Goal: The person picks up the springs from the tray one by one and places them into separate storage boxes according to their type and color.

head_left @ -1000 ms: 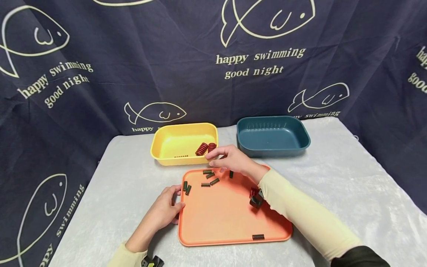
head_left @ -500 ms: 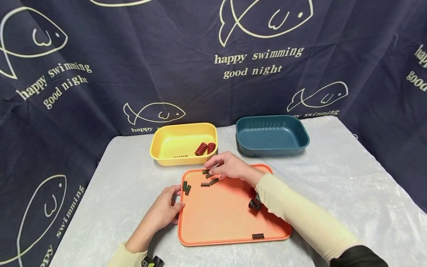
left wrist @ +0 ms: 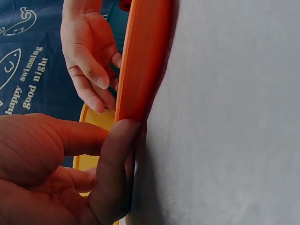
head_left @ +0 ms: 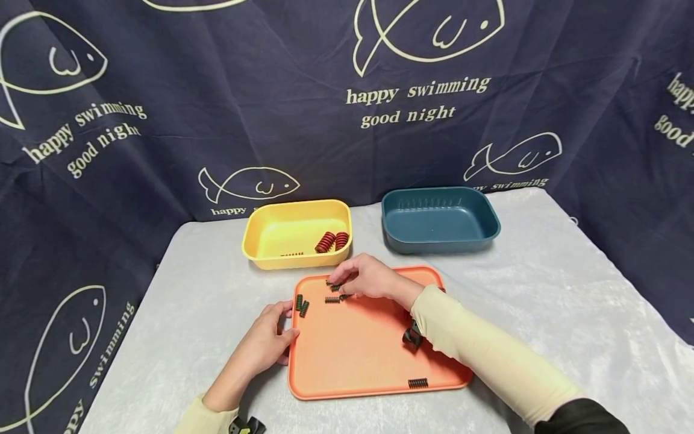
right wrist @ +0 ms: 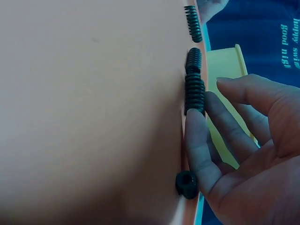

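Observation:
My left hand [head_left: 265, 337] holds the left edge of the orange tray [head_left: 374, 355], as the left wrist view shows up close at the tray rim [left wrist: 140, 56]. Two dark green springs [head_left: 305, 308] lie just inside that edge. My right hand [head_left: 365, 277] is over the tray's far edge, its fingers loosely bent. In the right wrist view a fingertip [right wrist: 196, 119] touches or nearly touches the end of a dark green spring [right wrist: 194, 93], with the thumb apart. More springs [right wrist: 193, 23] lie in line beyond it, and one spring [right wrist: 187, 183] sits end-on nearer the wrist.
Behind the tray stands a yellow bin [head_left: 271, 264] with red springs [head_left: 325, 242] in its right corner. A dark teal bin [head_left: 441, 247] is to its right. One dark spring [head_left: 417, 383] lies by the tray's near edge. A printed navy cloth [head_left: 325, 120] hangs behind.
My right hand has moved from beside the yellow bin's front corner down and nearer over the tray's springs, covering some of them. The left hand stays at the tray edge.

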Demonstrator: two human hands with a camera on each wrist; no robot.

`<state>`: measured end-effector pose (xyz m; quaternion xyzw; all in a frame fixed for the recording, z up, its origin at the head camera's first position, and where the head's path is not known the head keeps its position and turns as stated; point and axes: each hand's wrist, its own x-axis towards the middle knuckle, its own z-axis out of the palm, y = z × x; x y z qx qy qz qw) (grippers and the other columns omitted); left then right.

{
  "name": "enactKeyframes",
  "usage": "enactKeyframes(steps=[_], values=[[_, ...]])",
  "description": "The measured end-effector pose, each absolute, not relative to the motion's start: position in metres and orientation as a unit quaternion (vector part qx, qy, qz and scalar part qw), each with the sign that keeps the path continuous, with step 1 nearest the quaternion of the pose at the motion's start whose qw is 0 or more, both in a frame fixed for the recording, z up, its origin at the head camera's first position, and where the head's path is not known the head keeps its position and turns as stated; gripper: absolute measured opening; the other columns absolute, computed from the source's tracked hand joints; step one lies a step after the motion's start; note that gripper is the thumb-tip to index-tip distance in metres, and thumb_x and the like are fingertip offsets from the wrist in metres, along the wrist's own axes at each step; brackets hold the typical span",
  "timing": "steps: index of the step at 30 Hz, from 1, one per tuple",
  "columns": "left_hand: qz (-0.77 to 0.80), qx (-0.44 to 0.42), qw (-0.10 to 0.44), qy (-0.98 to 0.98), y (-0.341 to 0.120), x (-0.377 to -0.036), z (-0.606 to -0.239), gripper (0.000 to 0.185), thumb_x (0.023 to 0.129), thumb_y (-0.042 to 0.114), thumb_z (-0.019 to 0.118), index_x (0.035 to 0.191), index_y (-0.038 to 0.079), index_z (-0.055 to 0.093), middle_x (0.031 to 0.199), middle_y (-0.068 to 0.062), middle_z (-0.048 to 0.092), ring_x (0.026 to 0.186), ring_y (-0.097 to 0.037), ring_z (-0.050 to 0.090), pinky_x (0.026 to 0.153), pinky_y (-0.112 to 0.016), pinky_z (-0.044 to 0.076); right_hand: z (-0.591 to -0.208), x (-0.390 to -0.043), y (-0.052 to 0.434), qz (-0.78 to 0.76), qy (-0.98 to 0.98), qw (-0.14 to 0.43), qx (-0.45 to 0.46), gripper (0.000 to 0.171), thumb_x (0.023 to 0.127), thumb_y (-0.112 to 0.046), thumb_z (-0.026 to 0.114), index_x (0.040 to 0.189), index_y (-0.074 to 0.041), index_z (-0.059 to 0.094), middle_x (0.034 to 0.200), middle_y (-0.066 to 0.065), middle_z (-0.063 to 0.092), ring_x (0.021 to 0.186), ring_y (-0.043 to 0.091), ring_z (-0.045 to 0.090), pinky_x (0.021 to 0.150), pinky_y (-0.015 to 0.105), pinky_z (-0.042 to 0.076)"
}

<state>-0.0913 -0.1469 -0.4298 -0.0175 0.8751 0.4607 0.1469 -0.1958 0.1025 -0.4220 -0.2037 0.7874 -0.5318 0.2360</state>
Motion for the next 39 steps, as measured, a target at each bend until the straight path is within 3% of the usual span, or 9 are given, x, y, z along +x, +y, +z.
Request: enactKeyframes(steps=[7,15,18,24,29,34,39], values=[[0.459,-0.017,0.147,0.876,-0.147,-0.091,-0.43,0.051,0.093,-0.003,0.072,0.141,0.002,0.054,0.118,-0.014,0.049,0.062,-0.022,0.058,0.045,-0.035,0.061,-0.424,-0.191,0.096,-0.455,0.84,0.164,-0.247,0.02,0.082,0.01,0.078,0.099,-0.002,0.079,0.091,0.005,0.077,0.08,0.008,0.068,0.068,0.019,0.057],[0.463,-0.012,0.145,0.874,-0.148,-0.09,-0.431,0.051,0.093,-0.003,0.072,0.141,0.002,0.054,0.116,-0.014,0.048,0.059,-0.022,0.059,0.045,-0.035,0.061,-0.426,-0.19,0.093,-0.413,0.865,0.139,-0.249,0.019,0.081,0.005,0.083,0.095,-0.009,0.08,0.085,-0.003,0.076,0.078,0.004,0.068,0.077,0.021,0.057],[0.462,-0.011,0.145,0.875,-0.148,-0.09,-0.432,0.052,0.093,-0.003,0.072,0.142,0.002,0.054,0.117,-0.014,0.048,0.06,-0.022,0.058,0.044,-0.035,0.06,-0.425,-0.19,0.096,-0.43,0.856,0.146,-0.247,0.018,0.083,0.005,0.081,0.097,-0.008,0.08,0.086,-0.002,0.076,0.078,0.004,0.067,0.074,0.021,0.056],[0.465,-0.011,0.144,0.874,-0.148,-0.09,-0.432,0.052,0.093,-0.003,0.071,0.142,0.002,0.054,0.117,-0.014,0.048,0.062,-0.022,0.058,0.045,-0.036,0.061,-0.42,-0.193,0.106,-0.484,0.83,0.168,-0.22,0.017,0.088,0.002,0.078,0.103,-0.006,0.079,0.086,-0.001,0.073,0.066,0.015,0.062,0.051,0.024,0.053],[0.464,-0.012,0.142,0.874,-0.147,-0.09,-0.432,0.051,0.094,-0.003,0.071,0.142,0.001,0.054,0.117,-0.014,0.048,0.063,-0.022,0.058,0.044,-0.035,0.06,-0.417,-0.195,0.113,-0.518,0.809,0.184,-0.208,0.017,0.093,0.001,0.073,0.109,-0.003,0.078,0.089,0.006,0.074,0.061,0.025,0.063,0.051,0.033,0.06],[0.461,-0.009,0.136,0.877,-0.147,-0.09,-0.432,0.051,0.094,-0.004,0.071,0.141,0.001,0.054,0.118,-0.014,0.049,0.063,-0.021,0.058,0.043,-0.034,0.06,-0.417,-0.194,0.114,-0.515,0.803,0.205,-0.218,0.018,0.093,0.005,0.071,0.109,0.001,0.076,0.09,0.009,0.075,0.062,0.017,0.06,0.047,0.025,0.052],[0.457,-0.008,0.135,0.879,-0.147,-0.089,-0.432,0.05,0.093,-0.004,0.071,0.14,0.001,0.055,0.115,-0.014,0.049,0.062,-0.021,0.057,0.043,-0.034,0.06,-0.42,-0.19,0.111,-0.488,0.821,0.191,-0.225,0.016,0.086,0.004,0.08,0.1,-0.002,0.078,0.091,0.005,0.076,0.07,0.008,0.062,0.049,0.018,0.046]])
